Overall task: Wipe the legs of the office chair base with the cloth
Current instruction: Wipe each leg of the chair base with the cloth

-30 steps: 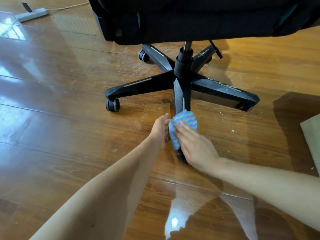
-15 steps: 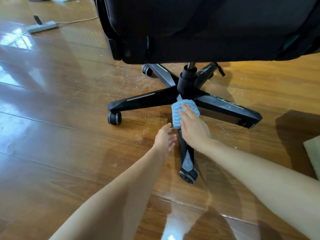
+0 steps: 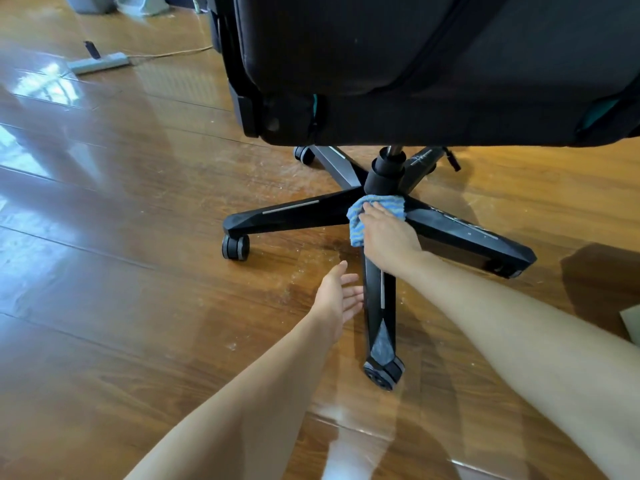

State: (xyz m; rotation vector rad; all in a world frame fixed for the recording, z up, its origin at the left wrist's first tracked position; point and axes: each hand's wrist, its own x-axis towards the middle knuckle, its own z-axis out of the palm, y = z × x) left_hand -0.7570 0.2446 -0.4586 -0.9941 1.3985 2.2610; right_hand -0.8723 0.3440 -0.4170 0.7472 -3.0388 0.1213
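A black five-legged chair base (image 3: 298, 214) stands on the wooden floor under a black seat (image 3: 415, 64). My right hand (image 3: 388, 237) presses a blue striped cloth (image 3: 375, 211) onto the hub end of the near leg (image 3: 381, 306), just below the centre column (image 3: 388, 171). That leg runs toward me and ends in a caster (image 3: 382, 374). My left hand (image 3: 337, 297) hovers open beside the near leg's left side, fingers spread and holding nothing. The seat hides the far legs in part.
A grey power strip (image 3: 98, 62) with a cord lies on the floor at the far left. Pale dust specks are scattered around the base. A greenish flat edge (image 3: 632, 322) shows at the right border. Grey items (image 3: 114, 1) sit at the top left.
My right hand slid the cloth up the near leg from near the caster to the hub. My left hand let go of the cloth and opened. The view came closer to the chair.
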